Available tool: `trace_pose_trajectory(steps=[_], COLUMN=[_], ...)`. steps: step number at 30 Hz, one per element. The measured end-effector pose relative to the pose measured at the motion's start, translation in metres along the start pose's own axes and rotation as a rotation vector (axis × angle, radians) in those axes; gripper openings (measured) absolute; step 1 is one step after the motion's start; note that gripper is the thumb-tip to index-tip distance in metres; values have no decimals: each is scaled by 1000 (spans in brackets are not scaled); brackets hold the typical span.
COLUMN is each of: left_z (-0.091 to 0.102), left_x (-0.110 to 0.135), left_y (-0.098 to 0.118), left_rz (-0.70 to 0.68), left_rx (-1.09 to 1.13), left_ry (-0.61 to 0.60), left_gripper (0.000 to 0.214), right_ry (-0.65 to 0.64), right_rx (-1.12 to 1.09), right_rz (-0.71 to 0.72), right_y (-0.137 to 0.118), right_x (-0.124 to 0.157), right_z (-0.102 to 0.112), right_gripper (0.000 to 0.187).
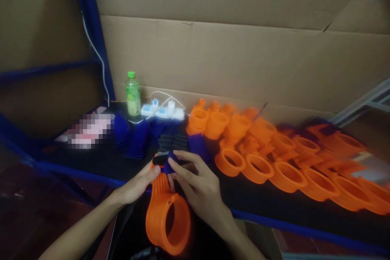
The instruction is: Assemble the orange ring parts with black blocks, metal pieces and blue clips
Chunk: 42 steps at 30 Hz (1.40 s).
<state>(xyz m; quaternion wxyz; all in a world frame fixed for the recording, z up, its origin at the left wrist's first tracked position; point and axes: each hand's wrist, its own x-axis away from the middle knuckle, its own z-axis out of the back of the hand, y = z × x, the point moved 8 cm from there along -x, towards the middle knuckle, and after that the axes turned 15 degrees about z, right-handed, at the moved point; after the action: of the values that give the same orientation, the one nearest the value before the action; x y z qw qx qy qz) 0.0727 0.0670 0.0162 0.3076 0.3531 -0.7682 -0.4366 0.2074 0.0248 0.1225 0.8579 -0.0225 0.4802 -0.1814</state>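
Note:
An orange plastic part with a wide ring (169, 221) hangs over the table's front edge, its ribbed neck pointing up toward my hands. My left hand (138, 185) grips the top of that neck from the left, the thumb on its near side. Between the fingertips of my right hand (201, 185) is a small dark blue piece (169, 163), pinched against the upper end of the orange part. A black piece shows at that same end, partly hidden by the fingers. Just beyond my hands lie stacked black strips (172, 142).
Rows of similar orange ring parts (258, 166) cover the right side of the dark table. Dark blue flat pieces (137, 140) lie left of centre. A green-capped bottle (133, 95) and a white power strip (163, 111) stand at the back, before a cardboard wall (213, 61).

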Motion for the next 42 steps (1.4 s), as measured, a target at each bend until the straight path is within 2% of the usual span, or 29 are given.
trace_pose_trajectory(steps=[6, 12, 15, 17, 21, 24, 27, 30, 36, 42], left_z=[0, -5, -3, -3, -4, -5, -2, -2, -5, -3], left_x=[-1, 3, 3, 2, 0, 0, 0, 1, 3, -1], left_y=[10, 16, 14, 13, 16, 17, 16, 16, 19, 9], left_rz=[-31, -38, -1, 30, 51, 70, 69, 57, 40, 102], left_rx=[-20, -97, -154, -112, 82, 128, 136, 132, 71, 23], left_ry=[18, 0, 31, 34, 0, -30, -10, -4, -5, -10], left_gripper=[41, 53, 55, 51, 42, 44, 44, 43, 41, 59], right_ry=[145, 55, 8, -6, -6, 20, -71, -213, -400, -471], right_rx=[55, 53, 42, 30, 93, 363, 740, 950, 1009, 1063], right_rz=[77, 80, 61, 38, -16, -117, -252, -346, -379, -413], right_y=[-19, -21, -20, -18, -8, 12, 36, 58, 77, 83], right_x=[-7, -7, -7, -8, -9, -5, 3, 11, 22, 25], right_z=[16, -2, -11, -10, 5, 28, 44, 49, 41, 39], right_gripper=[40, 37, 40, 42, 40, 31, 28, 30, 28, 16])
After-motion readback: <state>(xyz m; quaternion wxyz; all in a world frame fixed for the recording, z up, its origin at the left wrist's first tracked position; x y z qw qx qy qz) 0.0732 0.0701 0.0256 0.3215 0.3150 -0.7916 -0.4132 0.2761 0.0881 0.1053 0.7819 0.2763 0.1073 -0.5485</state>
